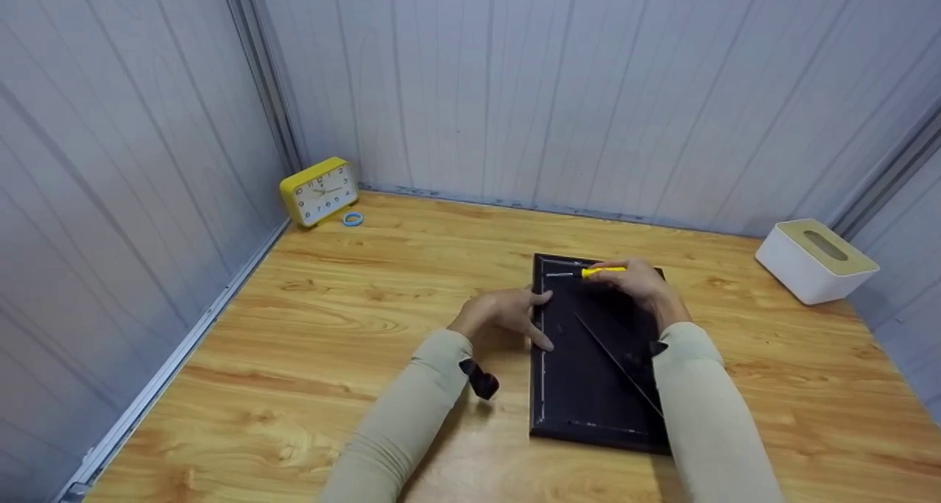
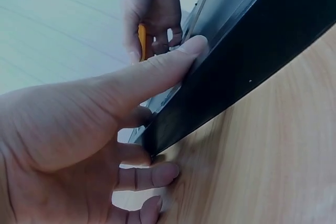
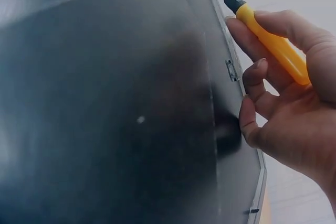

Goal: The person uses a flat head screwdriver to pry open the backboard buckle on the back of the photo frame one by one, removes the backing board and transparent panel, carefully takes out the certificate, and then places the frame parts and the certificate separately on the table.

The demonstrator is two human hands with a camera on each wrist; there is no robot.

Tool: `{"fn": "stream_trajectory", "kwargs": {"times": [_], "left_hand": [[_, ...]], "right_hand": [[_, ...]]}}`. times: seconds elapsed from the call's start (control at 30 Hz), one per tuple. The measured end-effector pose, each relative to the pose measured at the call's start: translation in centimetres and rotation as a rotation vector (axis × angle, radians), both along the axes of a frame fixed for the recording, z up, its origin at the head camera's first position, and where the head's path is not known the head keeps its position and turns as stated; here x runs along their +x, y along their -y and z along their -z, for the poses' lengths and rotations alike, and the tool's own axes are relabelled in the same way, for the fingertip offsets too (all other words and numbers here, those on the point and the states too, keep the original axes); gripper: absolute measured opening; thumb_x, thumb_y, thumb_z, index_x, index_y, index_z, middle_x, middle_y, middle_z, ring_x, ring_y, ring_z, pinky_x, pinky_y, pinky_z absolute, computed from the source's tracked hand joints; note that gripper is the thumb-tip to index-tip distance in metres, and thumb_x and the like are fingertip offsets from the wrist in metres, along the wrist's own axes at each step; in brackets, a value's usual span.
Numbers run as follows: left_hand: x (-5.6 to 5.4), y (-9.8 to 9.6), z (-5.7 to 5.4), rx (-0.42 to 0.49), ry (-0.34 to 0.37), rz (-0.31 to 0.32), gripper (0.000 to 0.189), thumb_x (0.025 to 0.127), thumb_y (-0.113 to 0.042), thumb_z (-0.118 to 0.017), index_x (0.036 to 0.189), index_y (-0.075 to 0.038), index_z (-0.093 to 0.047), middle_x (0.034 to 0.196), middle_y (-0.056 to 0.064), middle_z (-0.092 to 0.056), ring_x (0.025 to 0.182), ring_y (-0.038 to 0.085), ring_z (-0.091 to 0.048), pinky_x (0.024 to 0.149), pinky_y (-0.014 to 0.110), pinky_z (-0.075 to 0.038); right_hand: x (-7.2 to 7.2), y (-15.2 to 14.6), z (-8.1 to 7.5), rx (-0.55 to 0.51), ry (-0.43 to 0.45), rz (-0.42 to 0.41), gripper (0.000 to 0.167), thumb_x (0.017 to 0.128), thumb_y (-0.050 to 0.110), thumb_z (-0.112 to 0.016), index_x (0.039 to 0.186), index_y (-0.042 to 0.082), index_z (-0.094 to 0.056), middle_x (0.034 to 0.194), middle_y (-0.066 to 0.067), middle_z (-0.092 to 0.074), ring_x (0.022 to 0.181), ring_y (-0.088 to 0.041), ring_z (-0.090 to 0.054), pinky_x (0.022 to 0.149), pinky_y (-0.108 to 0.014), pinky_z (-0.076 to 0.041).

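A black picture frame (image 1: pixel 588 385) lies back side up on the wooden table, a thin support leg (image 1: pixel 617 363) running slantwise across its back. My left hand (image 1: pixel 507 312) rests at its left edge. In the left wrist view, that thumb (image 2: pixel 152 74) lies along the rim, while the other fingers are spread by the side and the table. Over the frame's far end, my right hand (image 1: pixel 636 279) grips a yellow-handled screwdriver (image 3: pixel 275 45) between thumb and fingers. The screwdriver's metal shaft points left, toward the frame's far left corner. Small metal clips (image 3: pixel 231 71) sit along the inner rim.
A yellow alarm clock (image 1: pixel 321 193) stands at the back left, with a blue ring (image 1: pixel 353 219) lying beside it. At the back right sits a white tissue box (image 1: pixel 812 268) with a wood-coloured lid. Pale panelled walls (image 1: pixel 456 84) border the table.
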State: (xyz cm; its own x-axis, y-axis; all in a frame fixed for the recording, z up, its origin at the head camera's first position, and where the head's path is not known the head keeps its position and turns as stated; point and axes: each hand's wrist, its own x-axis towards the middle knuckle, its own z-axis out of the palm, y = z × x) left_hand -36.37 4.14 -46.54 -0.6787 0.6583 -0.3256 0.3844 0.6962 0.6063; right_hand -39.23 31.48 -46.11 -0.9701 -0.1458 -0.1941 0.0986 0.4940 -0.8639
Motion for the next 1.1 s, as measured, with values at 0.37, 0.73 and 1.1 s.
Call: {"fn": "stream_trajectory", "kwargs": {"times": [0.37,0.73,1.1], "left_hand": [[0.0,0.3,0.6,0.007,0.002,0.0,0.107,0.079,-0.053,-0.081,0.161,-0.027,-0.018,0.167,0.013,0.001,0.151,0.029,-0.012,0.116,0.043,-0.03],[0.1,0.3,0.3,-0.026,-0.04,0.013,0.106,0.079,-0.056,-0.08,0.161,-0.027,-0.019,0.166,0.016,-0.001,0.15,0.029,-0.018,0.112,0.039,-0.035],[0.0,0.1,0.6,0.02,-0.018,0.001,0.108,0.077,-0.055,-0.082,0.161,-0.026,-0.019,0.165,0.016,0.0,0.149,0.027,-0.018,0.114,0.036,-0.032]], "right_hand": [[-0.3,0.2,1.1,-0.013,-0.024,-0.026,0.041,0.096,0.024,-0.071,0.129,0.001,-0.067,0.133,-0.018,-0.061,0.103,-0.024,-0.063,0.086,-0.032,-0.051],[-0.6,0.8,1.1,0.0,-0.058,-0.028,0.045,0.091,0.031,-0.076,0.126,0.004,-0.07,0.135,-0.017,-0.059,0.106,-0.024,-0.058,0.086,-0.032,-0.045],[-0.9,0.9,1.5,-0.235,-0.087,0.082,0.054,0.087,0.026,-0.081,0.126,-0.006,-0.063,0.097,-0.003,-0.074,0.096,-0.022,-0.067,0.089,-0.035,-0.053]]}}
